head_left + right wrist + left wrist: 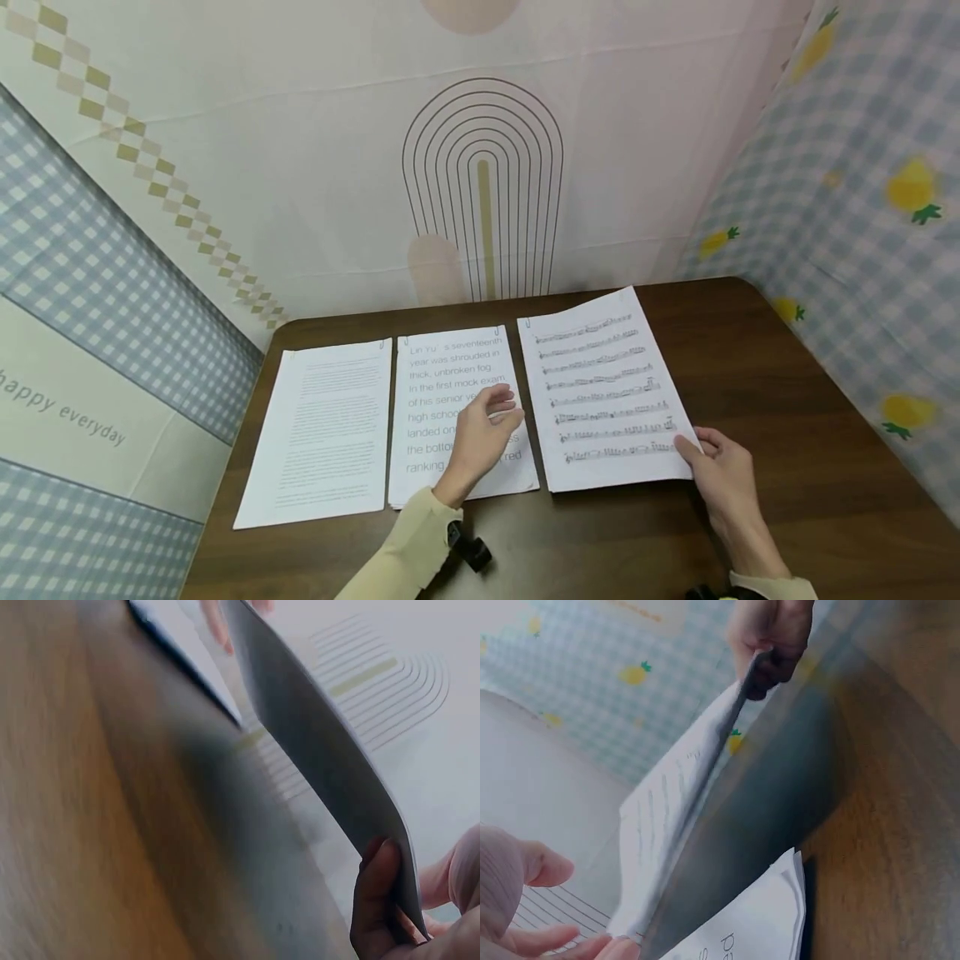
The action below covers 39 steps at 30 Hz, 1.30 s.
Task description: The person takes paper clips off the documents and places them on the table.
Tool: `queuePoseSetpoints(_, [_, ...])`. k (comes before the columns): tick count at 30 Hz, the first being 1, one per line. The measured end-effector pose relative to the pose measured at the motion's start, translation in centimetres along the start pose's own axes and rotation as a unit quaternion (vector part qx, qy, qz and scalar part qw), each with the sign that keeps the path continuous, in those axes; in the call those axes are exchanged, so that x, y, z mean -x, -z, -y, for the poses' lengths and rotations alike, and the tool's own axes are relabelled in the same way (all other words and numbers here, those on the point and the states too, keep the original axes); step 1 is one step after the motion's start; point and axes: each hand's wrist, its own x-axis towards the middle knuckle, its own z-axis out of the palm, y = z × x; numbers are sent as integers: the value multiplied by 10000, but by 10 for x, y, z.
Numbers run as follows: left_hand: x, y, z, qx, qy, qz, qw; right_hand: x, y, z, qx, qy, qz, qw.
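My right hand (723,479) pinches the lower right corner of a clipped stack of sheet music (611,392), thumb on top and fingers underneath. The stack is raised off the table at that corner; its underside shows in the right wrist view, tilted up. My left hand (483,429) hovers over a middle stack of large-print text pages (431,417), its fingers loosely bent with nothing between them. In the left wrist view, its fingertips overlap the near edge of the sheet music (664,817), and a corner of the large-print pages (769,907) lies below.
A third stack, of small-print pages (330,425), lies at the left of the dark wooden table (787,433). Metal clips hold the stacks' top corners. A pale patterned cloth (330,167) hangs behind the table, with checked cloths (847,242) at both sides.
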Motion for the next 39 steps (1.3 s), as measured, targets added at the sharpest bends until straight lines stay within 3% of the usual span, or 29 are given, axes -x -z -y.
queuePoseSetpoints(5, [-3,4,1,269,434,1,9987,17,-5,7,-456,-106,199,9987])
queuePoseSetpoints(10, [-5,10,2,917,1068,131,9900,35,-17,14,-621,-57,348,9974])
queuePoseSetpoints(20, [-1,27,5,1932,972,256,9760,57,-46,13,-656,87,609,9959])
queuePoseSetpoints(26, [6,39,13,1871,944,488,9766,67,-59,9,-506,138,847,9950])
queuePoseSetpoints(32, [19,54,15,1727,1058,483,9781,76,-62,4,-297,158,1222,9919])
queuePoseSetpoints(36, [29,63,17,1518,1138,435,9809,78,-59,1,-76,218,1824,9829])
queuePoseSetpoints(39, [36,68,21,1402,1137,433,9826,77,-55,-2,113,380,2465,9683])
